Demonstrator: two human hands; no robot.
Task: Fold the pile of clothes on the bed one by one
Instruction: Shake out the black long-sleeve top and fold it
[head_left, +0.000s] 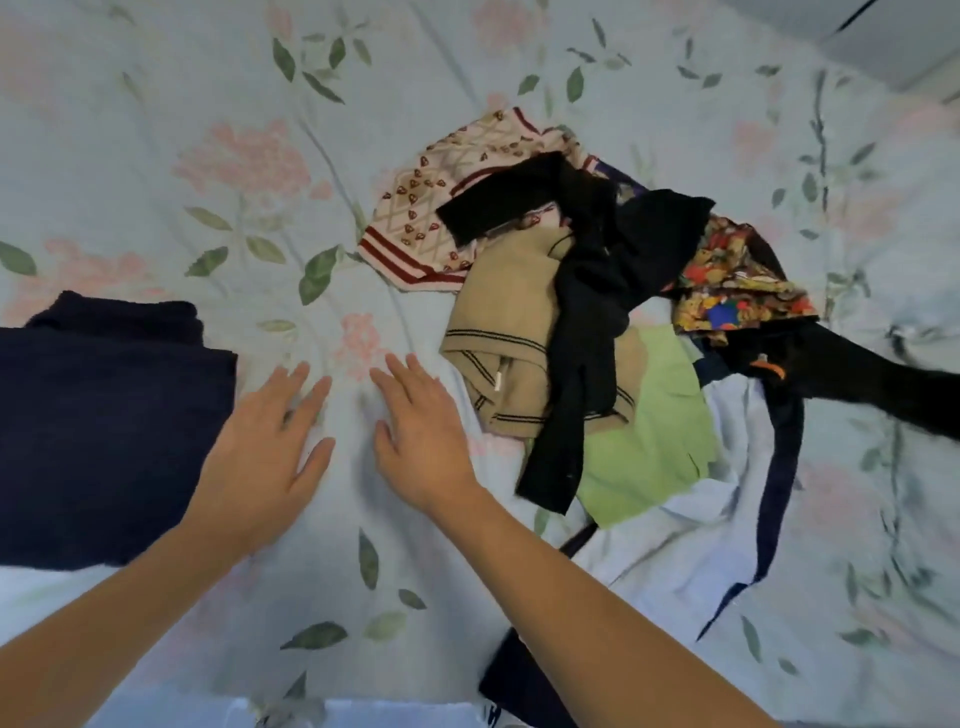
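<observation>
A loose pile of clothes (597, 312) lies on the floral bed sheet (234, 130) at centre right: a patterned cream knit (431, 208), a tan knit with dark stripes (504, 312), a black garment (602, 291) draped over them, a light green piece (654, 431), a colourful print (737, 286) and a pale blue garment (675, 545). A folded navy garment (104, 426) lies at the left. My left hand (265, 457) and my right hand (421, 431) lie flat, fingers straight, on the bare sheet between the navy garment and the pile, holding nothing.
A dark navy piece (514, 680) lies by my right forearm at the bottom. Another black garment (872, 384) stretches off the right edge. The bed's far corner and a pale floor (883, 31) show at the top right. Bare sheet spreads across the upper left.
</observation>
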